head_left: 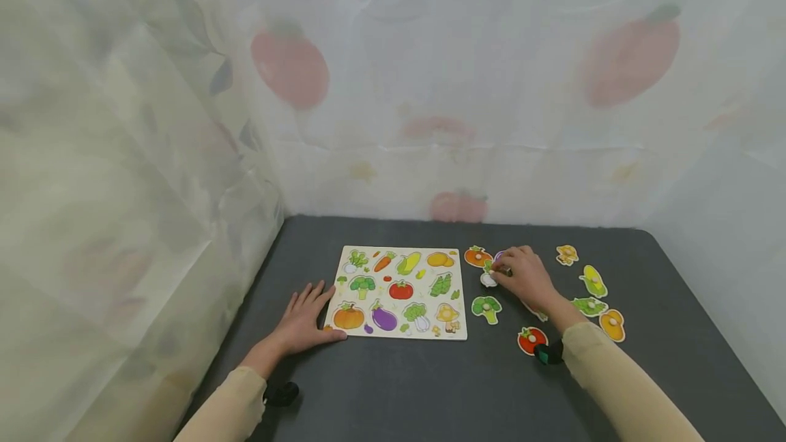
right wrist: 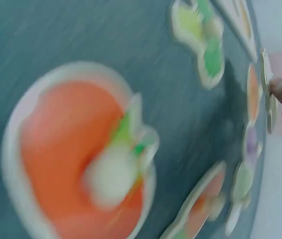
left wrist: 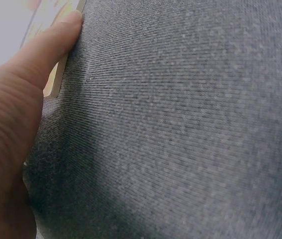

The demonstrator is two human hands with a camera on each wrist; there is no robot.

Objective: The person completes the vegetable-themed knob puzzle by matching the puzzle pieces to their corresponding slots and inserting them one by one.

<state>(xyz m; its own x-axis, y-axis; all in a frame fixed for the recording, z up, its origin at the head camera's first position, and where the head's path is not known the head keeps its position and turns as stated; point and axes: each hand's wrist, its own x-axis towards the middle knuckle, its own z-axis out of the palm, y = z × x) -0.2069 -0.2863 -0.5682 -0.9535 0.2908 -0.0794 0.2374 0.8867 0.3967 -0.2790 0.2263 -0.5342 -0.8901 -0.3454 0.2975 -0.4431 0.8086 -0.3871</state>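
My left hand (head_left: 303,325) lies with fingers spread at the lower left corner of a white vegetable puzzle board (head_left: 377,292). Its thumb (left wrist: 56,42) touches the board's near edge. Right of the board, my right hand (head_left: 527,280) pinches a white-and-green turnip piece (head_left: 488,278) between thumb and fingertips. The right wrist view shows this piece edge-on, lifted off the table. Close by lie a pumpkin piece (head_left: 477,257), an eggplant piece (right wrist: 250,142) and a broccoli piece (head_left: 487,309). A tomato piece (head_left: 531,340) lies near the right wrist.
Farther right lie a mushroom piece (head_left: 567,254), a corn piece (head_left: 593,281), a pea piece (head_left: 590,306) and a yellow-orange piece (head_left: 612,325). Another piece (head_left: 539,314) is partly hidden under the right hand. A pale curtain (head_left: 381,176) borders the dark table (head_left: 405,387).
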